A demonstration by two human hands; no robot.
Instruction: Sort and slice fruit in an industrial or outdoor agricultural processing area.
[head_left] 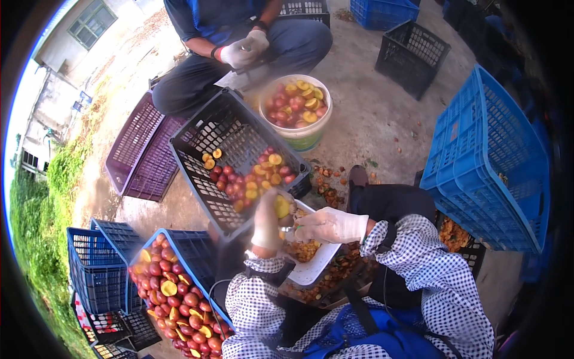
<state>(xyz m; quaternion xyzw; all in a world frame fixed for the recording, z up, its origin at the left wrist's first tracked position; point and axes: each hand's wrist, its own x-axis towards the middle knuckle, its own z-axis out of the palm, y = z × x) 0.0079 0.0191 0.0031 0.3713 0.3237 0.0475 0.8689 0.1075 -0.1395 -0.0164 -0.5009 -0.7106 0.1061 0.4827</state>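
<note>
My left hand (266, 224), in a pale glove, is closed around a halved plum (281, 206) with its yellow flesh showing. My right hand (327, 225), gloved too, grips a small tool with a metal shaft (286, 229), close against the left hand; its exact kind is hidden. Both hands are above a white tray (310, 274) holding yellowish pits and scraps. Just beyond my left hand, a black crate (206, 133) contains red plums and cut yellow halves. A blue crate (192, 246) heaped with red plums, some cut, leans at my left.
Across from me sits a person with gloved hands (242, 52) together. A white bucket (308, 141) of cut plums stands beside the black crate. Tall blue crates (457, 158) are at right, purple crates (139, 157) at left, another black crate (411, 55) behind. Scraps (327, 186) litter the concrete.
</note>
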